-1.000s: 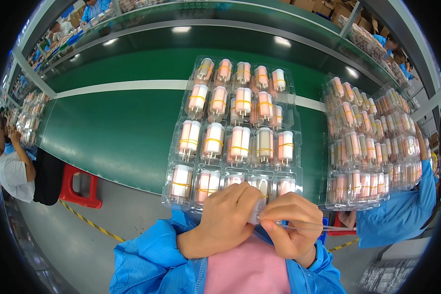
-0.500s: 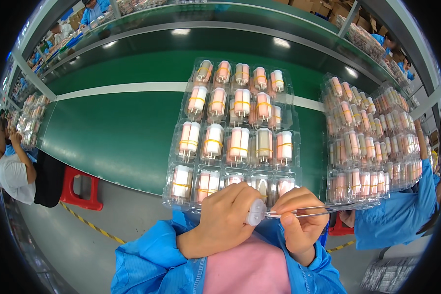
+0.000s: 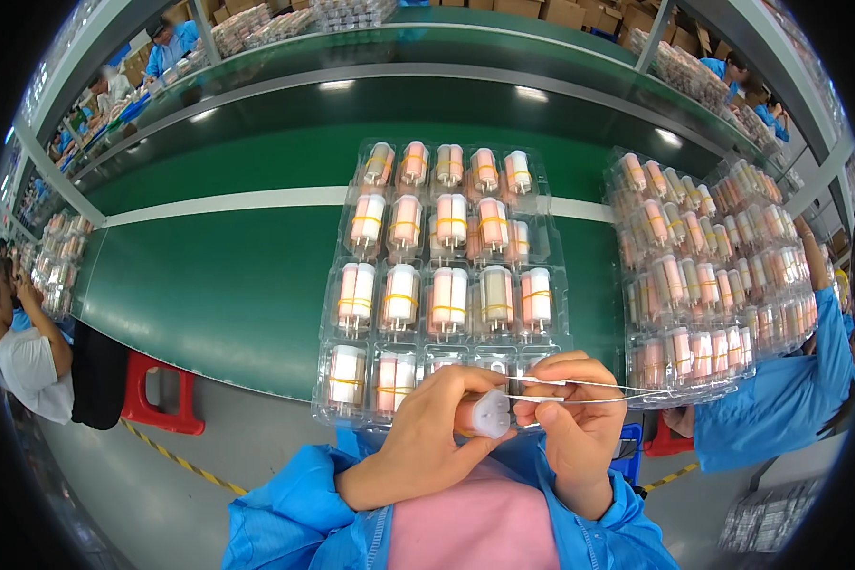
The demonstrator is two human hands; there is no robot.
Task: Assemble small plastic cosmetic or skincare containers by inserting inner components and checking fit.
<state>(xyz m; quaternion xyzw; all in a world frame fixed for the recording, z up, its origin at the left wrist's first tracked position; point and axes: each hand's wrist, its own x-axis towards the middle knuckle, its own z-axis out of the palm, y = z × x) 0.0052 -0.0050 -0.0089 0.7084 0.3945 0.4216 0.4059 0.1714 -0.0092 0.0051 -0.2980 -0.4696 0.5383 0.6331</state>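
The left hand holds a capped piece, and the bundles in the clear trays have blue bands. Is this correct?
Not blue: the head view shows yellow bands around the bundles in the clear trays. The left hand does hold a capped piece.

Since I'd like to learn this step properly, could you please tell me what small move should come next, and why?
Probably ease the tweezers in the right hand toward the cap: their tips are spread right beside it, and the left hand holds it with its end face uncovered. Whether the tips already touch it, I cannot tell.
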